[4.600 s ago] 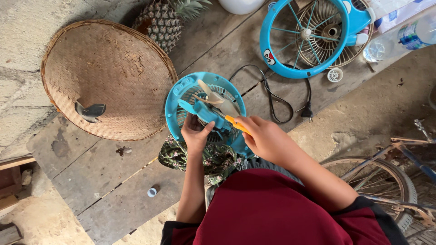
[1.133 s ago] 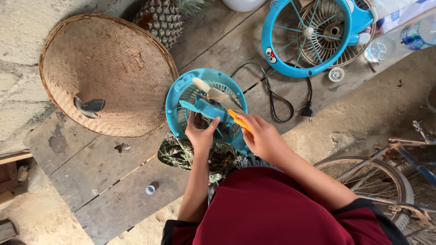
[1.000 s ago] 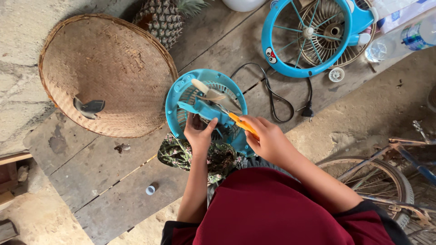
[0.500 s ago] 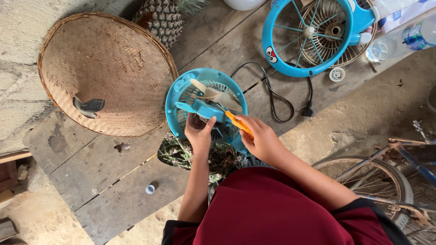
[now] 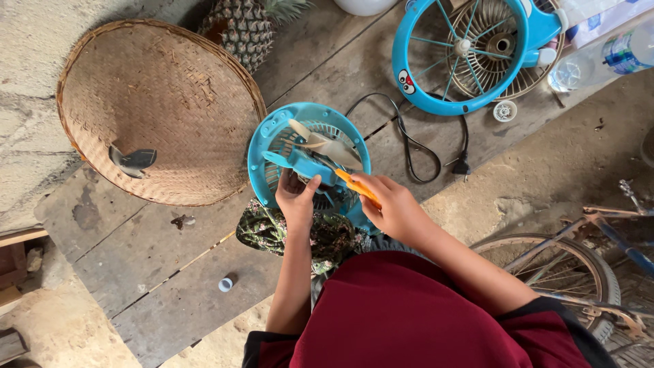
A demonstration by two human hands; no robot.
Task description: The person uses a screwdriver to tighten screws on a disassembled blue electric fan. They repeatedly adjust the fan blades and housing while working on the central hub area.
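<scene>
Little has shifted since the earlier frames: both hands remain on the round blue plastic fan housing [image 5: 308, 160], and the tool tip has moved only slightly across its centre. The left hand [image 5: 298, 199] has its fingers closed on the housing's blue centre piece at the near edge, steadying it. The right hand [image 5: 392, 208] has its fingers wrapped around an orange-handled tool [image 5: 355, 187]. The tool's long axis runs from the right hand up and left toward the hub, where pale fan blades [image 5: 327, 143] sit. The housing rests above a dark patterned cloth [image 5: 327, 238] at the near edge of the weathered wooden table [image 5: 136, 272], directly ahead of both hands; the left hand is nearer the hub. At upper right, a clear plastic bottle [image 5: 599, 58] lies on its side with a blue label band.
</scene>
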